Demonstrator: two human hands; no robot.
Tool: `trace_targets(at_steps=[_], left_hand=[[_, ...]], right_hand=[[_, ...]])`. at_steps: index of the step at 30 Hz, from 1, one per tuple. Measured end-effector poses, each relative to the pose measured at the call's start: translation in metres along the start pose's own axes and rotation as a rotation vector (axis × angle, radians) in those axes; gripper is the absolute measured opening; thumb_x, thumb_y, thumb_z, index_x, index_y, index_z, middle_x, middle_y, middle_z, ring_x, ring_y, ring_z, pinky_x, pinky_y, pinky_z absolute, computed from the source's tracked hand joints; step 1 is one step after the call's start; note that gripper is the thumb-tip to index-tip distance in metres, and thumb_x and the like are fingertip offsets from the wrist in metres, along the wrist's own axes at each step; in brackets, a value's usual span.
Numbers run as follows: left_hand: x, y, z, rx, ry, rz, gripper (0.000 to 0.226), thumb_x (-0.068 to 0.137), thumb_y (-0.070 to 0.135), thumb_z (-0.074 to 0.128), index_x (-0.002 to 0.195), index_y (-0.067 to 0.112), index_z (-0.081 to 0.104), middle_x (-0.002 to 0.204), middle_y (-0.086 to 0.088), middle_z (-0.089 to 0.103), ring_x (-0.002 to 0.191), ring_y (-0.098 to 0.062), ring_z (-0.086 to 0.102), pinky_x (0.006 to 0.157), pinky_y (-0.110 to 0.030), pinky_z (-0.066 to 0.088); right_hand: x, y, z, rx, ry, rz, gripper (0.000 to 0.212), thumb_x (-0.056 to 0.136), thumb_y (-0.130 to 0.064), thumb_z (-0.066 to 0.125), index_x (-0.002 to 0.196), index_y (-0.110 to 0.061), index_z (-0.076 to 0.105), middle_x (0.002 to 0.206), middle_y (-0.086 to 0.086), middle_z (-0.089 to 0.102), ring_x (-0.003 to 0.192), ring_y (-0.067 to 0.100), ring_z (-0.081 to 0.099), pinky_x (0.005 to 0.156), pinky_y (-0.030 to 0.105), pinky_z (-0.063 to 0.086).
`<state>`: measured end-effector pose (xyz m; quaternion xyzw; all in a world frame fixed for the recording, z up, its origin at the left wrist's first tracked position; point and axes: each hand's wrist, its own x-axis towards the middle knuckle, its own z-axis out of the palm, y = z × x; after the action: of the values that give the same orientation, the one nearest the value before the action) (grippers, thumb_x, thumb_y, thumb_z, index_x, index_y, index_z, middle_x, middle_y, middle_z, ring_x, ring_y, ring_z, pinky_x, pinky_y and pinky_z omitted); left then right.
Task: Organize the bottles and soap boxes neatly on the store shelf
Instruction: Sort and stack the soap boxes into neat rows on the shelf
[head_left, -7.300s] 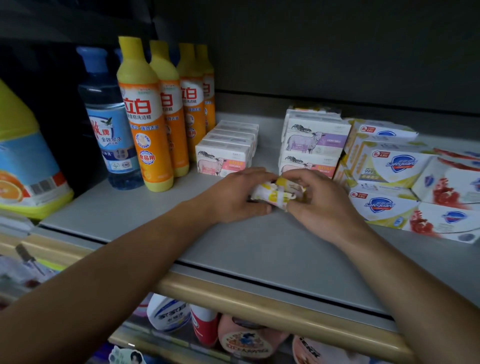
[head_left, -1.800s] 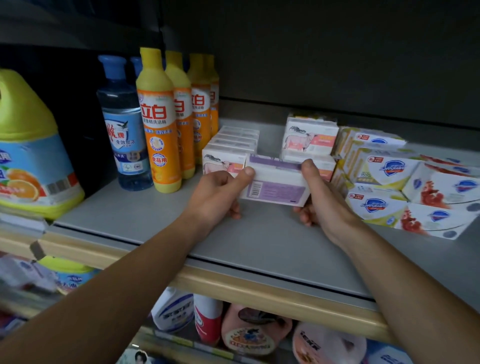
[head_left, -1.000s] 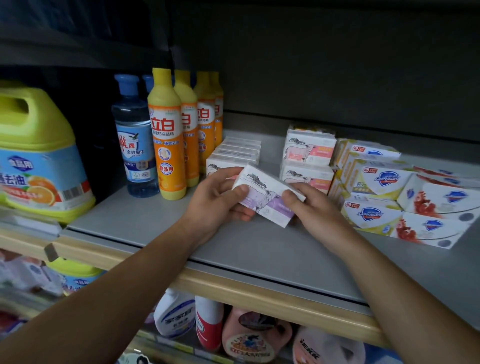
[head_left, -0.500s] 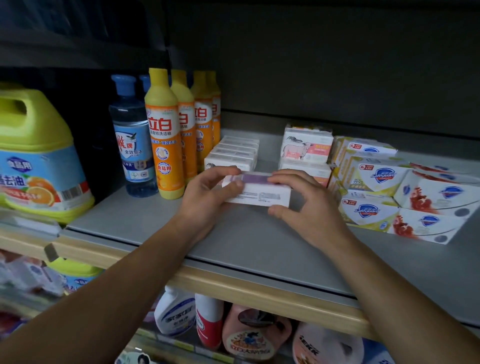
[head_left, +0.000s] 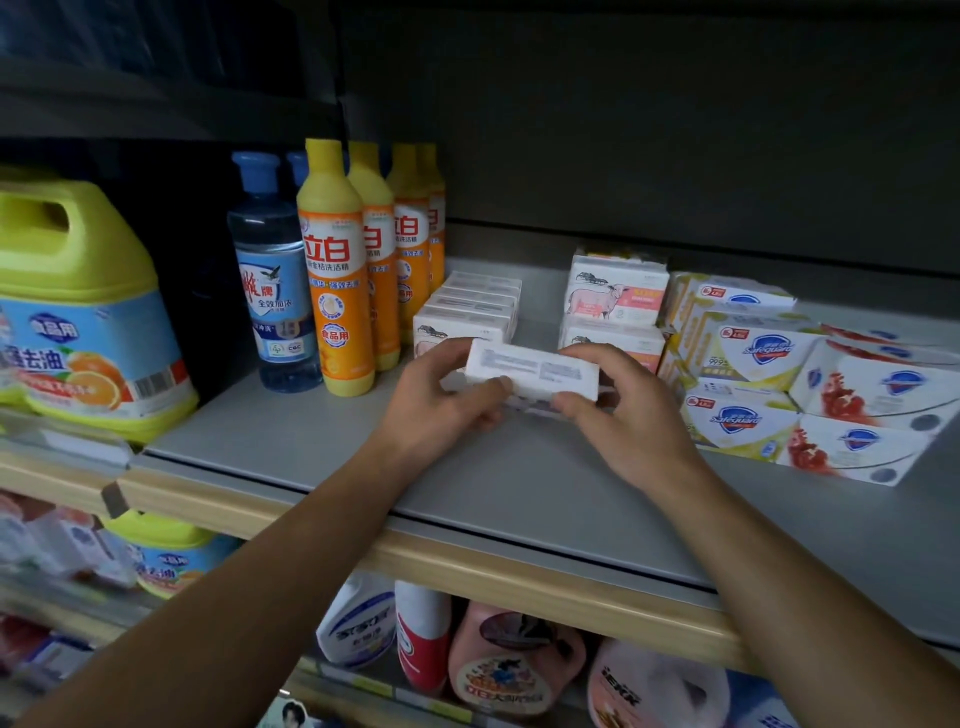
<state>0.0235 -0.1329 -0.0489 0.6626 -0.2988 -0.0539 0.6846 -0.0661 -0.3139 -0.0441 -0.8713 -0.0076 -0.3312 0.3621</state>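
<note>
A white soap box (head_left: 535, 370) is held just above the grey shelf (head_left: 498, 483), its printed long side facing me. My left hand (head_left: 441, 410) grips its left end and my right hand (head_left: 628, 415) grips its right end. Behind it a row of white goat-picture soap boxes (head_left: 472, 306) runs back from the front, and two more goat-picture boxes (head_left: 615, 296) are stacked to the right. Yellow-orange dish soap bottles (head_left: 335, 270) stand in a line at the left, beside a blue-capped bottle (head_left: 272, 280).
Safeguard soap boxes (head_left: 758, 353) and pomegranate-print boxes (head_left: 878, 395) crowd the shelf's right side. A large yellow jug (head_left: 78, 312) sits on the neighbouring shelf at far left. Bottles (head_left: 509, 660) fill the shelf below the wooden front edge (head_left: 467, 566).
The box has turned in my hands from its purple-striped face to a plain white printed side. Both hands shifted slightly toward me and keep hold of its ends.
</note>
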Motion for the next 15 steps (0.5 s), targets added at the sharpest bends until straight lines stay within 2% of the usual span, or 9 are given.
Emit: trace_targets(at_steps=[3, 5, 8, 11, 13, 15], left_hand=[[-0.001, -0.002, 0.000, 0.217, 0.063, 0.072, 0.026, 0.089, 0.022, 0.070, 0.105, 0.039, 0.060, 0.105, 0.016, 0.068, 0.061, -0.017, 0.071, 0.053, -0.026, 0.056], [0.001, -0.006, -0.001, 0.326, 0.106, 0.065, 0.023, 0.089, 0.027, 0.070, 0.108, 0.037, 0.062, 0.105, 0.013, 0.070, 0.059, -0.015, 0.070, 0.053, -0.029, 0.057], [0.004, -0.009, -0.003, 0.540, 0.156, 0.048, 0.037, 0.086, 0.032, 0.071, 0.122, 0.023, 0.065, 0.116, 0.007, 0.069, 0.081, -0.011, 0.069, 0.074, -0.028, 0.058], [0.001, -0.006, -0.001, 0.713, 0.227, 0.184, 0.051, 0.080, 0.033, 0.077, 0.127, 0.018, 0.063, 0.121, 0.003, 0.066, 0.093, -0.014, 0.063, 0.079, -0.016, 0.046], [-0.003, -0.004, 0.004, 0.889, 0.142, 0.352, 0.053, 0.078, 0.037, 0.078, 0.125, 0.016, 0.065, 0.128, -0.003, 0.063, 0.111, -0.022, 0.056, 0.090, -0.024, 0.042], [-0.006, -0.004, 0.006, 1.054, 0.080, 0.466, 0.055, 0.078, 0.042, 0.076, 0.126, 0.019, 0.065, 0.131, -0.005, 0.061, 0.118, -0.029, 0.051, 0.096, -0.038, 0.043]], right_hand=[[0.000, 0.005, 0.002, 0.044, -0.007, 0.100, 0.029, 0.087, -0.020, 0.070, 0.115, -0.026, 0.064, 0.096, -0.020, 0.065, 0.086, -0.004, 0.062, 0.072, 0.012, 0.049], [0.000, 0.008, 0.006, 0.064, -0.040, 0.127, 0.025, 0.088, -0.020, 0.070, 0.111, -0.029, 0.065, 0.094, -0.019, 0.066, 0.085, -0.004, 0.063, 0.070, 0.009, 0.047], [0.001, 0.010, 0.007, 0.059, -0.083, 0.144, 0.024, 0.088, -0.024, 0.069, 0.110, -0.031, 0.064, 0.096, -0.015, 0.068, 0.088, 0.000, 0.064, 0.075, 0.014, 0.050], [0.001, 0.013, 0.005, 0.037, -0.123, 0.160, 0.032, 0.086, -0.026, 0.071, 0.115, -0.033, 0.063, 0.101, -0.010, 0.070, 0.093, 0.005, 0.065, 0.085, 0.031, 0.055], [0.000, 0.014, 0.005, 0.086, -0.194, 0.143, 0.038, 0.086, -0.020, 0.071, 0.121, -0.032, 0.060, 0.106, -0.007, 0.070, 0.099, 0.009, 0.066, 0.091, 0.040, 0.054], [-0.001, 0.013, 0.007, 0.206, -0.261, 0.114, 0.043, 0.087, -0.009, 0.069, 0.123, -0.030, 0.058, 0.108, -0.005, 0.071, 0.101, 0.012, 0.067, 0.093, 0.040, 0.054]])
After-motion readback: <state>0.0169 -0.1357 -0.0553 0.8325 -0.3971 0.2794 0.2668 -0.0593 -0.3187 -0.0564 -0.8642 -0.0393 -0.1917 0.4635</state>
